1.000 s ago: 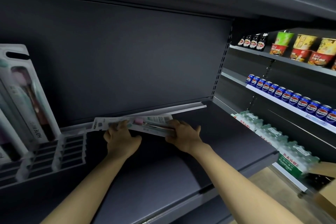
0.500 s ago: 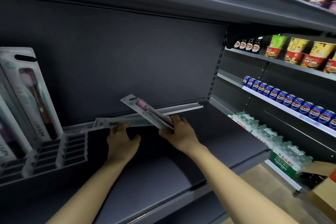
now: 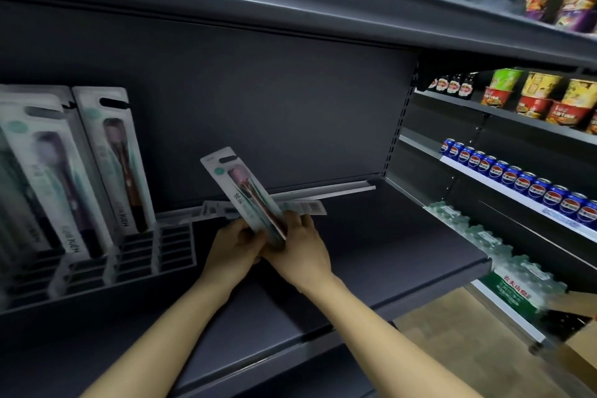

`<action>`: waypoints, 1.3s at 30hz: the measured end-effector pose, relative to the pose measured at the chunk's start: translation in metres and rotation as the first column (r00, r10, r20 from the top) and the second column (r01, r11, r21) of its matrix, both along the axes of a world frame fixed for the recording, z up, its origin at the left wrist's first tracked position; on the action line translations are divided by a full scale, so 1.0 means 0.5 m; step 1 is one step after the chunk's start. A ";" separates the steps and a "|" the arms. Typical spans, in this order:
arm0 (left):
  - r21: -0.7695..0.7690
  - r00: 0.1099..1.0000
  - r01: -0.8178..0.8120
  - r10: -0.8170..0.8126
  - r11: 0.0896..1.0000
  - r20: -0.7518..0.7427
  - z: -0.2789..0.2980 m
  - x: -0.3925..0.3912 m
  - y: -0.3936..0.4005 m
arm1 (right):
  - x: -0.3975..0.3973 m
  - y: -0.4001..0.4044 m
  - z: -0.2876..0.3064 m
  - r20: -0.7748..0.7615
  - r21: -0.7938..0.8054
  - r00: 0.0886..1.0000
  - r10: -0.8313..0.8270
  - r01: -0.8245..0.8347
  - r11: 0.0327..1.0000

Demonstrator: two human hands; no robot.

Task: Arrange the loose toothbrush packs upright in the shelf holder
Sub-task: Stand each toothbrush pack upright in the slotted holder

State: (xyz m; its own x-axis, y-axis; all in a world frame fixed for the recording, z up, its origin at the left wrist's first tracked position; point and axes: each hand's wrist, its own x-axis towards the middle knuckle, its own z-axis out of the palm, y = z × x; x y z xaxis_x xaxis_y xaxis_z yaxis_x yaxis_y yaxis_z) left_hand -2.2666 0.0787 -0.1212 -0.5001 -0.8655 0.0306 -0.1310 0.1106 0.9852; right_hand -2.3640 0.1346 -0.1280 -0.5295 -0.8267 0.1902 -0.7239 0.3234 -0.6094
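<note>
A toothbrush pack (image 3: 240, 191), white card with a pink brush head, is raised and tilted to the upper left above the dark shelf (image 3: 371, 255). My right hand (image 3: 298, 250) grips its lower end and my left hand (image 3: 234, 244) closes on it from the left. Behind it, more loose packs (image 3: 303, 207) lie flat against the back wall. The slotted shelf holder (image 3: 155, 252) stands at the left. Several packs (image 3: 113, 158) stand upright in it, leaning back.
An upper shelf (image 3: 290, 10) overhangs the work space. To the right, a neighbouring rack carries cup noodles (image 3: 536, 100), blue cans (image 3: 517, 178) and bottled water packs (image 3: 504, 255). A cardboard box (image 3: 581, 342) stands at the lower right on the floor.
My right hand lifted one pack off the flat pile and tipped it more upright. My left hand left the pile and joined it on the pack. The view shifted right and up.
</note>
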 end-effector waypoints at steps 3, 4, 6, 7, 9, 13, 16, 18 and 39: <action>0.008 1.000 0.013 -0.013 1.000 0.006 0.008 0.031 0.000 | 0.028 0.007 0.001 0.039 -0.017 0.999 0.004 -0.003 1.000; 0.005 1.000 0.015 -0.015 1.000 0.004 0.009 0.041 0.000 | 0.037 0.011 0.003 0.051 -0.021 0.999 0.013 -0.012 1.000; -0.021 1.000 0.016 -0.016 1.000 -0.006 0.009 0.062 -0.002 | 0.056 0.017 0.005 0.059 -0.034 0.997 0.042 -0.040 0.999; -0.033 1.000 0.018 -0.018 0.999 -0.007 0.010 0.071 -0.002 | 0.065 0.019 0.006 0.060 -0.044 0.997 0.057 -0.054 0.998; -0.054 1.000 0.024 -0.024 0.998 0.000 0.014 0.091 -0.004 | 0.081 0.023 0.009 0.072 -0.072 0.994 0.085 -0.080 0.994; -0.080 0.999 0.047 -0.047 0.996 0.010 0.022 0.129 -0.011 | 0.102 0.025 0.015 0.086 -0.141 0.984 0.158 -0.145 0.979; -0.158 0.998 0.054 -0.048 0.986 0.038 0.030 0.155 -0.015 | 0.123 0.027 0.019 0.108 -0.180 0.978 0.181 -0.160 0.971; -0.207 0.997 0.053 -0.039 0.977 0.071 0.034 0.170 -0.018 | 0.136 0.026 0.020 0.127 -0.198 0.973 0.193 -0.166 0.966; -0.321 0.987 -0.072 0.114 0.944 0.116 0.058 0.277 -0.049 | 0.228 0.004 0.019 0.285 -0.178 0.917 0.278 -0.234 0.956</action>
State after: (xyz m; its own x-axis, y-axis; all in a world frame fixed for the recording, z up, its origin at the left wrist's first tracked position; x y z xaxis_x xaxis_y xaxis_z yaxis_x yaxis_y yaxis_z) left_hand -2.1281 0.0543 -0.0922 -0.4359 -0.8651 0.2483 -0.2817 0.3932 0.8752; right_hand -2.2501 0.1367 -0.1185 -0.3531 -0.9190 0.1753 -0.5433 0.0489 -0.8381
